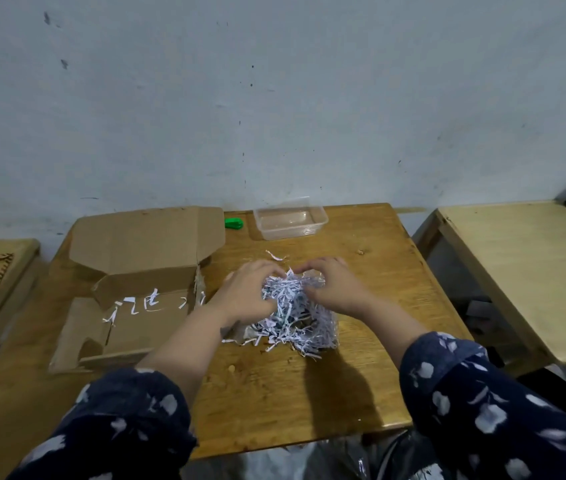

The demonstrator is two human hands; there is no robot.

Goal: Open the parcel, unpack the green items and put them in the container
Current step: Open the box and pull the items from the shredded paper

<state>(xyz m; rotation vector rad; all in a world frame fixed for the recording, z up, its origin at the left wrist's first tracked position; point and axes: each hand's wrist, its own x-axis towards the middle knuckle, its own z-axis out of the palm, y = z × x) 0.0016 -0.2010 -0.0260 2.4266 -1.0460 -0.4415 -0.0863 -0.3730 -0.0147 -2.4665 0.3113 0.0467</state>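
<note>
Both hands, left (247, 295) and right (335, 285), dig curled fingers into a shredded paper pile (295, 313) on the tabletop (274, 393). The opened parcel (143, 292) lies left. A clear container (290, 218) stands behind, a green item (234, 223) beside it.

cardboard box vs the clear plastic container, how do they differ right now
The cardboard box is opaque brown, while the clear container is see-through plastic. The cardboard box lies opened out with its lid flap folded back; the clear container is a rigid tub with no lid on. The cardboard box looks far larger. A few paper shreds lie in the cardboard box; nothing shows in the clear container. Both sit open on the wooden table.
</note>
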